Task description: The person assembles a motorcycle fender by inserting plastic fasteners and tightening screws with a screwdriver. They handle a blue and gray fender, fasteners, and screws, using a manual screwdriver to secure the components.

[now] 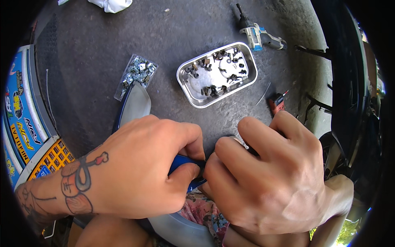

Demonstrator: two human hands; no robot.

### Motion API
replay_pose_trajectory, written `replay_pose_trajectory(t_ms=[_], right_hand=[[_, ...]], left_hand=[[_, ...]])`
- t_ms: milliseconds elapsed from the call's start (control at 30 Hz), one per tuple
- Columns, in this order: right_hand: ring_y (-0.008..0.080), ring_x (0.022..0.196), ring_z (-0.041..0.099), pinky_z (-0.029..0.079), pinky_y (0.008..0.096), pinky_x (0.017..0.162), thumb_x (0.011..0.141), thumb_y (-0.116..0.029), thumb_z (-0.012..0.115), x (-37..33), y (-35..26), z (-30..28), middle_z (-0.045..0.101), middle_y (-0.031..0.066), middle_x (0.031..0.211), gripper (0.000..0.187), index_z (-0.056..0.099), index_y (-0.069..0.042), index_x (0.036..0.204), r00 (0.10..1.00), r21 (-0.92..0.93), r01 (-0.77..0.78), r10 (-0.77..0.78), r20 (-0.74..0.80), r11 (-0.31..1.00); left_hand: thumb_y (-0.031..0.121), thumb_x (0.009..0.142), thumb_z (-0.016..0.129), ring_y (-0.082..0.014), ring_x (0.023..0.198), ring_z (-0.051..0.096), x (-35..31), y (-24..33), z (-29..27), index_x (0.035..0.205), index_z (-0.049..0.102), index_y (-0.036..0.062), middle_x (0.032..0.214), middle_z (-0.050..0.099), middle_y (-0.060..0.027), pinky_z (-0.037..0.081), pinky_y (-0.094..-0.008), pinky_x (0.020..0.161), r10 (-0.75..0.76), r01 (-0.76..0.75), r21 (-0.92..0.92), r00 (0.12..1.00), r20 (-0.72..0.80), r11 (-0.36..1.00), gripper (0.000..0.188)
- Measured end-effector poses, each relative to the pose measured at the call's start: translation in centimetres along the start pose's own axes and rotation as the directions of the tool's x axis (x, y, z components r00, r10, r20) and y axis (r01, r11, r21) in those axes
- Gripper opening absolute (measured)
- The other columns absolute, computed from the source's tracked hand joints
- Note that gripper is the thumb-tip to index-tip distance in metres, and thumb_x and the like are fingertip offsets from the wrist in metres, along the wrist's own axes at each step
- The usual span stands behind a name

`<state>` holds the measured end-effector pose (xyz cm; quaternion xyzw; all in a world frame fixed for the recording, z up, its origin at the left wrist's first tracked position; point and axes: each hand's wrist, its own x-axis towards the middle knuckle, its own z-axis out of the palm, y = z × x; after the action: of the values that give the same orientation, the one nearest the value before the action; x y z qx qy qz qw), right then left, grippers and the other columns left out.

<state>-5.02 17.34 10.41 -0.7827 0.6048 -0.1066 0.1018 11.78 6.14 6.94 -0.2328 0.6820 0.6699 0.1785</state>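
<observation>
My left hand (144, 164) is closed on a curved plastic panel (138, 103), glossy blue with a grey inner face. Its thumb and index finger pinch a blue part near the middle. The panel's narrow tip extends beyond this hand, and a wide grey section shows below, over my lap. Close against it on the right, my right hand (267, 173) has its fingers curled in tightly at the blue part. A small dark bit shows between the two hands. What the right fingertips grip is hidden behind the knuckles.
Ahead on the dark floor lies a metal tray (193, 100) of bolts and fasteners. Left of it is a clear box (120, 94) of metal clips. A cordless impact driver (255, 37) and a small red tool (276, 103) lie right. A sticker-covered surface (24, 119) stands far left.
</observation>
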Motion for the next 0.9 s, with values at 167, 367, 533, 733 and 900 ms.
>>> replay_pose_trajectory(t_ms=[167,367,533,733,900], right_hand=[[0.0176,0.065,0.051,0.034,0.0354,0.052,0.051,-0.025,0.068,-0.1,1.0,0.0,0.045,-0.0006,0.065,0.022,0.056,-0.008,0.058,0.984,0.008,0.105,-0.105,0.146,0.994],[0.0170,0.065,0.049,0.033,0.0350,0.053,0.051,-0.025,0.066,-0.3,1.0,1.9,0.041,-0.0010,0.062,0.022,0.055,-0.008,0.057,0.991,0.007,0.084,-0.083,-0.103,0.996],[0.0168,0.063,0.046,0.031,0.0348,0.053,0.044,-0.027,0.057,-0.8,-0.8,1.3,0.036,-0.0003,0.062,0.023,0.054,-0.008,0.055,0.998,-0.024,-0.031,0.032,0.056,0.999],[0.0161,0.057,0.040,0.032,0.0297,0.052,0.040,-0.034,0.048,-1.6,1.6,1.6,0.038,0.0002,0.064,0.033,0.058,-0.007,0.057,0.923,-0.327,0.377,-0.380,0.057,0.867],[0.0179,0.066,0.049,0.037,0.0338,0.054,0.038,-0.031,0.056,-0.7,3.1,-0.1,0.045,-0.0004,0.065,0.037,0.068,-0.008,0.064,0.948,-0.090,0.300,-0.307,-0.082,0.950]], left_hand=[[0.005,0.084,0.072,-0.0202,0.066,0.069,0.2,-0.6,0.2,0.101,0.066,-0.0014,0.083,0.073,-0.0125,0.048,-0.0326,0.059,0.014,-0.014,0.042,1.000,-0.009,0.999,0.020],[0.009,0.082,0.077,-0.0203,0.083,0.076,0.7,-1.1,0.5,0.112,0.071,-0.0011,0.093,0.076,-0.0136,0.053,-0.0320,0.064,-0.078,0.077,-0.025,0.997,-0.014,0.997,0.032],[0.008,0.083,0.077,-0.0149,0.078,0.070,1.1,-0.7,0.6,0.110,0.071,-0.0008,0.086,0.071,-0.0101,0.052,-0.0311,0.066,-0.043,0.044,0.047,0.999,-0.028,0.998,0.029],[0.003,0.083,0.072,-0.0088,0.075,0.060,1.4,0.1,0.1,0.093,0.064,0.0020,0.077,0.062,-0.0037,0.047,-0.0294,0.066,-0.148,0.148,-0.014,0.989,0.001,0.989,0.013],[0.000,0.086,0.068,-0.0123,0.084,0.068,1.5,0.6,-0.6,0.102,0.069,0.0005,0.084,0.069,-0.0045,0.054,-0.0298,0.077,-0.167,0.166,0.019,0.985,0.048,0.986,0.016]])
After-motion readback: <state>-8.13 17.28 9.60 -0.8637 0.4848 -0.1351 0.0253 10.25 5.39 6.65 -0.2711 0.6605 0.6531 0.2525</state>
